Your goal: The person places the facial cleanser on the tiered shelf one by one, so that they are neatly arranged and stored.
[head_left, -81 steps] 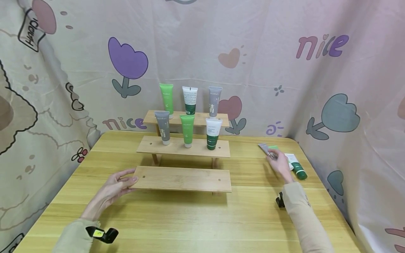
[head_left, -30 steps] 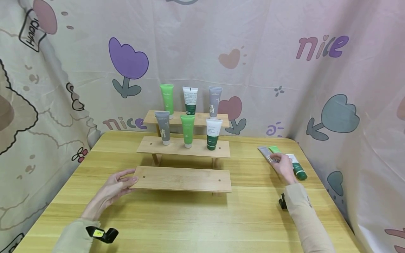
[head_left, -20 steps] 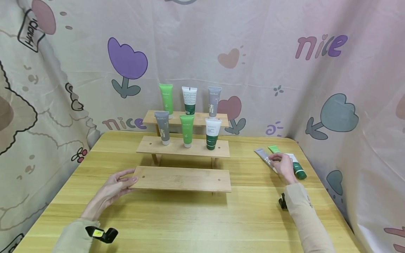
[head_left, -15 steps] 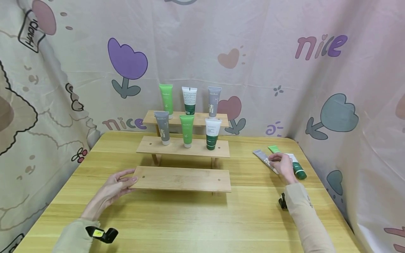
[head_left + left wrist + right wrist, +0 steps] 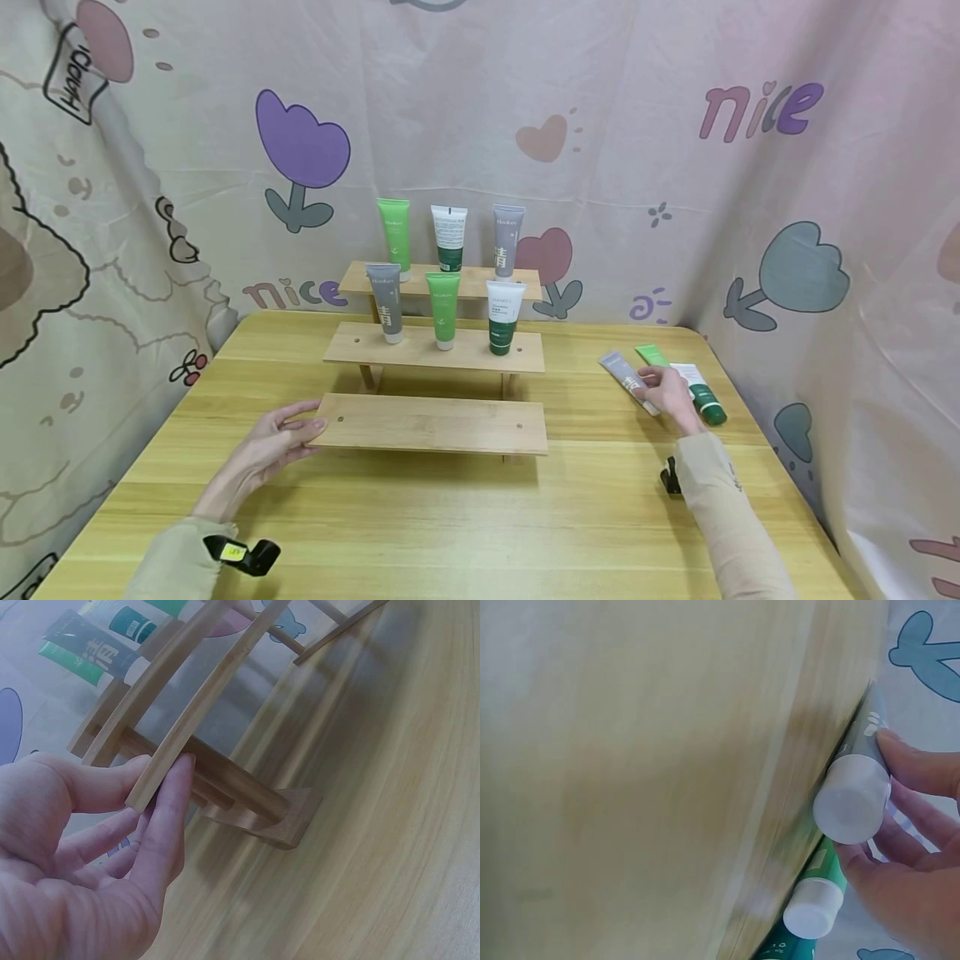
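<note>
Left hand [image 5: 272, 439] pinches the lowest shelf's [image 5: 431, 423] edge; right hand [image 5: 672, 395] grips a gray tube [image 5: 622, 370] near the table's [image 5: 592, 517] curtained edge.

And it's three green tubes [image 5: 443, 308], three grey tubes [image 5: 386, 300], three white-and-green tubes [image 5: 504, 317], nine altogether! Six up on the shelves, three over to the right. Three shelves [image 5: 435, 423], one table [image 5: 450, 533], two wrist cameras [image 5: 243, 556].

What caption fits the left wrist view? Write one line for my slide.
The left hand pinches the end of the lowest wooden shelf, with a gray tube standing one tier up.
</note>
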### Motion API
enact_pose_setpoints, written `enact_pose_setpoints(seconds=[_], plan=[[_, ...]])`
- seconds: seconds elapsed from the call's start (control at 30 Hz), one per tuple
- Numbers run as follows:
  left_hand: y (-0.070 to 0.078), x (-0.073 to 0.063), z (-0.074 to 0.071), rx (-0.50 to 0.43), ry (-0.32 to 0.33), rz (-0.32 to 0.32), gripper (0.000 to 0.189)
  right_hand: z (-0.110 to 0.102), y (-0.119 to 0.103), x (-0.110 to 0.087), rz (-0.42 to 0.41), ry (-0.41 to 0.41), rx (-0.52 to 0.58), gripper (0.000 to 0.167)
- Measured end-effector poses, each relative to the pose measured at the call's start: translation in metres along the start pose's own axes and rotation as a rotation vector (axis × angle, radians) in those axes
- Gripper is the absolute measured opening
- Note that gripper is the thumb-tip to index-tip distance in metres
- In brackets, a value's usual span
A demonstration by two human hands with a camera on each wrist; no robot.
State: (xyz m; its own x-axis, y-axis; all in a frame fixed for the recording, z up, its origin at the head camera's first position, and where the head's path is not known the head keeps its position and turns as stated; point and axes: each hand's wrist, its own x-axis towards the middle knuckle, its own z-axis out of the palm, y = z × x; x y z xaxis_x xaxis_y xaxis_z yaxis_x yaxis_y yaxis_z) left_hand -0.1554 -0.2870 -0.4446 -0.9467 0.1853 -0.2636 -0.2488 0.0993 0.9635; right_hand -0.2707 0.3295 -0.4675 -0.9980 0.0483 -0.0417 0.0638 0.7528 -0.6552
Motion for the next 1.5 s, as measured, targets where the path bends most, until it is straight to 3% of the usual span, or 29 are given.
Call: enact_pose_setpoints(seconds=[0.27, 0.6, 0.8, 1.1, 1.5], plan=[[0.0, 0.0, 0.0, 0.002, 0.003, 0.001, 0.076, 0.001, -0.003, -0.001, 0.016, -0.011, 0.017, 0.044], [0.001, 0.0, 0.001, -0.005, 0.0, -0.001, 0.077, 0.006, -0.003, -0.003, -0.075, 0.023, 0.087, 0.044], [0.001, 0.0, 0.001, 0.003, 0.002, 0.002, 0.077, 0.009, -0.015, -0.008, -0.07, -0.014, 0.22, 0.05], [0.0, 0.0, 0.0, 0.0, 0.001, 0.001, 0.077, 0.008, -0.036, -0.014, -0.029, -0.088, 0.335, 0.055], [0.0, 0.0, 0.0, 0.005, 0.009, 0.002, 0.077, 0.004, -0.066, -0.021, -0.109, -0.109, 0.46, 0.052]])
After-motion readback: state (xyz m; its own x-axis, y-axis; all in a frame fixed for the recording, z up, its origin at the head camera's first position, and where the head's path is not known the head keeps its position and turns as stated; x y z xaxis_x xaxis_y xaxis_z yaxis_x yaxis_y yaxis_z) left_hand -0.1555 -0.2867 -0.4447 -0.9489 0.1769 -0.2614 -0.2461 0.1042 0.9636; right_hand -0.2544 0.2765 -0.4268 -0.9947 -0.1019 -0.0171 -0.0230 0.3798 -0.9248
